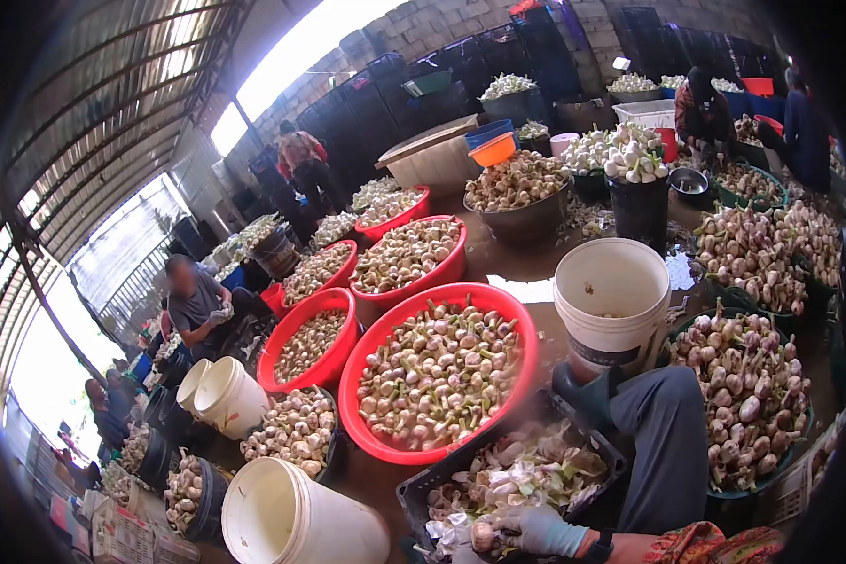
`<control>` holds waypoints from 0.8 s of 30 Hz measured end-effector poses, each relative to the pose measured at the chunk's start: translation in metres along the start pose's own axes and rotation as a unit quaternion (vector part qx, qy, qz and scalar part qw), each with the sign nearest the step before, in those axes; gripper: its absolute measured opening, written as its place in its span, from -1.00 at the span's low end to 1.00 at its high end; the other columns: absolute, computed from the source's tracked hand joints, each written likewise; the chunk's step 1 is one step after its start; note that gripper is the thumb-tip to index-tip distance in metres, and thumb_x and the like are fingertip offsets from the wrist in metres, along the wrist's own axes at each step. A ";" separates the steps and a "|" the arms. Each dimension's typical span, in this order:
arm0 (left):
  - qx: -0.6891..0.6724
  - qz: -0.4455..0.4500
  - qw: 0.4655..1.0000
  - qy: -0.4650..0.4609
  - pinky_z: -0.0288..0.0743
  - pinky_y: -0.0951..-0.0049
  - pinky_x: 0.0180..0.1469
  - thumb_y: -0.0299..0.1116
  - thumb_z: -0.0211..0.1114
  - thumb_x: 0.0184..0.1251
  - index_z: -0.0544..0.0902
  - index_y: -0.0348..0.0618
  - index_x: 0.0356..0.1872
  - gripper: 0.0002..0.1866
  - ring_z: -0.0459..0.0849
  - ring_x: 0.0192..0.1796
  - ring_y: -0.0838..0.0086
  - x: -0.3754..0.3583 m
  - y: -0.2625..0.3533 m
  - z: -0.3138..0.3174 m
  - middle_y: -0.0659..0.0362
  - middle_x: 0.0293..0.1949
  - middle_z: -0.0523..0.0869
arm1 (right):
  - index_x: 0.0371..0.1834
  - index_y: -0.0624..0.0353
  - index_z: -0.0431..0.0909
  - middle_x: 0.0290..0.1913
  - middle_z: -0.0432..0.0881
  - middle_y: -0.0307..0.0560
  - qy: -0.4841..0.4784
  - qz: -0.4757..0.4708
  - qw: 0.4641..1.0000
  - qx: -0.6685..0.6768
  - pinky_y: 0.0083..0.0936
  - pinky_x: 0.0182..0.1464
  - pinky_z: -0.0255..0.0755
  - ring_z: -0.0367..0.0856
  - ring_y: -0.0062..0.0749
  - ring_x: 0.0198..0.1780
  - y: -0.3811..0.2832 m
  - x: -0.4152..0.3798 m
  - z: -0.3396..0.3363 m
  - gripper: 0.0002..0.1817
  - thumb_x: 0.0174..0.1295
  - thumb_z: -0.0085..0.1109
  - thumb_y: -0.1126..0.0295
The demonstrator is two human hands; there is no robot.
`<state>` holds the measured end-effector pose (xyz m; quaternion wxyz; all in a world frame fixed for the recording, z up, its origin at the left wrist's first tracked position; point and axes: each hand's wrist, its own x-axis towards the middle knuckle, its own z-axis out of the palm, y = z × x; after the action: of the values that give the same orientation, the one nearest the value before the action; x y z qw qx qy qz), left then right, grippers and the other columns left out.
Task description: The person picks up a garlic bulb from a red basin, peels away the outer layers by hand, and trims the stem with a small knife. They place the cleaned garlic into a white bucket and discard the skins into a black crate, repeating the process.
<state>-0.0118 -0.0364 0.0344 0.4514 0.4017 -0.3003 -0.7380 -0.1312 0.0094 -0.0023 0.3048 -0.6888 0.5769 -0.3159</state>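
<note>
My right hand point(536, 531), in a pale glove with a light blue cuff, reaches in from the lower right. Its fingers are closed on a garlic bulb point(483, 536) at the near edge of a black plastic crate point(603, 446). Loose papery garlic skins point(536, 465) fill much of that crate, below and around the hand. A dark watch point(599, 545) is on the wrist, above a patterned red sleeve. My left hand does not show in the picture.
Beyond the crate stands a large red tub point(533, 362) of garlic bulbs. White buckets stand at left point(343, 522) and right point(611, 282), the latter by my bent knee point(663, 404). More garlic heaps point(743, 399) lie right. Co-workers point(202, 305) sit or stand farther off.
</note>
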 end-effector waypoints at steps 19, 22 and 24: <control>0.078 0.026 0.996 0.034 0.54 0.51 -0.11 -0.30 0.36 0.24 0.59 -0.27 -0.13 -0.71 0.61 -0.19 0.53 -0.003 -0.028 -0.051 0.21 -0.24 0.66 | 0.02 0.30 0.49 -0.17 0.63 -0.04 -0.011 0.179 0.922 0.342 -0.50 -0.08 0.44 0.55 -0.45 -0.17 0.008 0.014 -0.009 -0.65 0.31 0.09 0.26; 0.053 0.007 0.997 0.055 0.52 0.50 -0.10 -0.32 0.39 0.20 0.59 -0.24 -0.24 -0.77 0.61 -0.21 0.51 -0.002 -0.023 -0.047 0.21 -0.26 0.65 | -0.06 0.27 0.49 -0.24 0.62 0.11 0.043 0.140 0.951 0.273 -0.35 -0.10 0.45 0.60 -0.19 -0.18 0.006 0.018 0.002 -0.71 0.31 0.07 0.27; 0.033 0.037 0.998 0.043 0.49 0.52 -0.18 -0.27 0.39 0.20 0.58 -0.22 -0.25 -0.74 0.58 -0.27 0.53 0.005 -0.037 -0.053 0.23 -0.30 0.63 | -0.09 0.30 0.47 -0.32 0.60 0.26 0.086 0.148 0.955 0.244 -0.26 -0.18 0.44 0.59 0.00 -0.25 0.017 0.024 0.009 -0.72 0.28 0.08 0.30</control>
<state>0.0168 -0.0302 -0.0236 0.4772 0.4368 -0.3191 -0.6926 -0.1309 -0.0160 -0.0195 0.4563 -0.4706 0.6017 -0.4564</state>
